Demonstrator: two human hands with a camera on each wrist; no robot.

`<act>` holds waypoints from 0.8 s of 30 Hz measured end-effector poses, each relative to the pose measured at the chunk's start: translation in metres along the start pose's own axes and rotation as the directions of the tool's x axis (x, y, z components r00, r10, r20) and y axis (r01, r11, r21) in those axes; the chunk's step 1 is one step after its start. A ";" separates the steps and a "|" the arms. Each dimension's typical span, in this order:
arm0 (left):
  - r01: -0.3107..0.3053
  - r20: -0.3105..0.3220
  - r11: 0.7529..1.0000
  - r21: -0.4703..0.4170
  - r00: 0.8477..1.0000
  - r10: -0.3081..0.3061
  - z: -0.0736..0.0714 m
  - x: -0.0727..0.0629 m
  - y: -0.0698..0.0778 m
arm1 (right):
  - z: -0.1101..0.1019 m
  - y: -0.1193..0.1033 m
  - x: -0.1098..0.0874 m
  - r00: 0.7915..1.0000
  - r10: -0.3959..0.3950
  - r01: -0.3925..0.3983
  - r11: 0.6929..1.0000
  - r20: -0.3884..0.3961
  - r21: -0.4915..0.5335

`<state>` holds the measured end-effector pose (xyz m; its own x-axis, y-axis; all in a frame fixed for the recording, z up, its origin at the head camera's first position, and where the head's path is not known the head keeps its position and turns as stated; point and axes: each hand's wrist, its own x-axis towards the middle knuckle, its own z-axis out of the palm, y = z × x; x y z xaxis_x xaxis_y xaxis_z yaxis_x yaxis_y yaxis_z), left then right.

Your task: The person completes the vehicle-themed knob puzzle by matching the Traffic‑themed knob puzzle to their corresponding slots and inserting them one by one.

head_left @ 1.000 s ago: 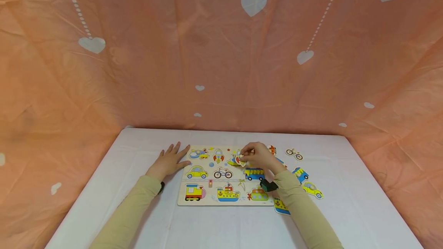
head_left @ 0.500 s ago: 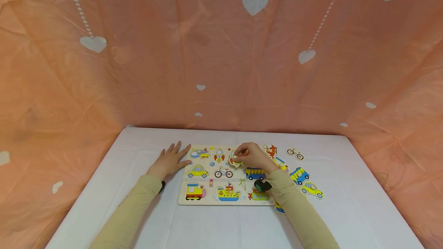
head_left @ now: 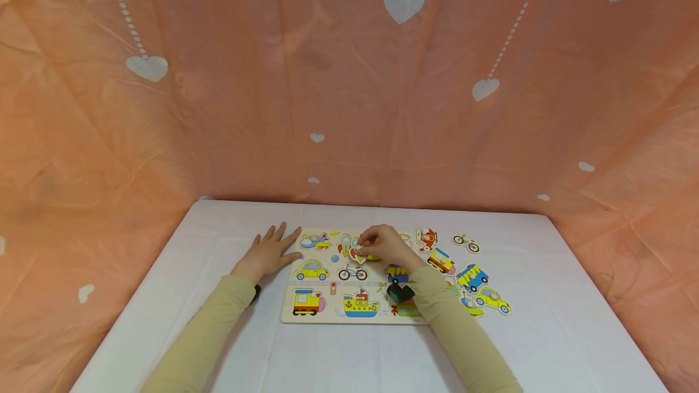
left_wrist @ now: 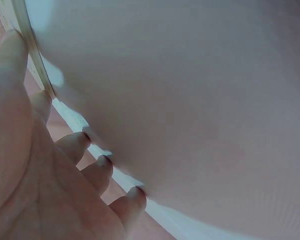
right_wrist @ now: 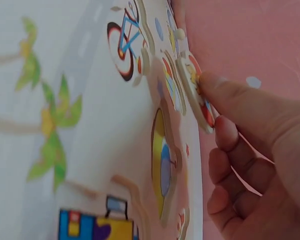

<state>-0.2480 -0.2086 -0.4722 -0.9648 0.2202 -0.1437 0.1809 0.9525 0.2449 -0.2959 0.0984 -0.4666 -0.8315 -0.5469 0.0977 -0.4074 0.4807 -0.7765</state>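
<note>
My right hand pinches a rocket puzzle piece between thumb and fingers, just above the wooden peg puzzle board. The piece overlaps the right side of the board's rocket recess in the head view. Seen from the right wrist, the tilted rocket piece stands off the board, close to that recess. My left hand lies with fingers spread at the board's left edge, thumb and index finger touching it. A plane piece sits in the top left recess.
Right of the board lie several loose pieces: a helicopter, a bicycle, a train, a bus and a car. A pink curtain hangs behind the white table.
My right hand has moved left across the board with the rocket piece, from the flying saucer recess toward the rocket recess. More loose pieces show at the right. The left hand stays put.
</note>
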 end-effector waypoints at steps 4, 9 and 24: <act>-0.001 0.000 1.000 -0.001 1.000 0.001 -0.001 -0.001 0.000 | 0.004 -0.001 0.004 1.000 -0.009 0.009 1.000 -0.011 -0.019; -0.001 0.002 1.000 -0.004 1.000 0.001 -0.002 -0.002 0.001 | 0.008 -0.001 0.008 1.000 0.013 -0.013 0.999 -0.013 -0.029; -0.005 -0.005 1.000 0.001 1.000 0.005 -0.002 -0.002 0.001 | 0.015 0.000 0.014 0.998 0.045 -0.046 0.999 -0.051 -0.014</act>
<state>-0.2467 -0.2082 -0.4701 -0.9647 0.2243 -0.1379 0.1862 0.9515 0.2450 -0.3023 0.0806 -0.4744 -0.8670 -0.4894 0.0943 -0.3742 0.5143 -0.7716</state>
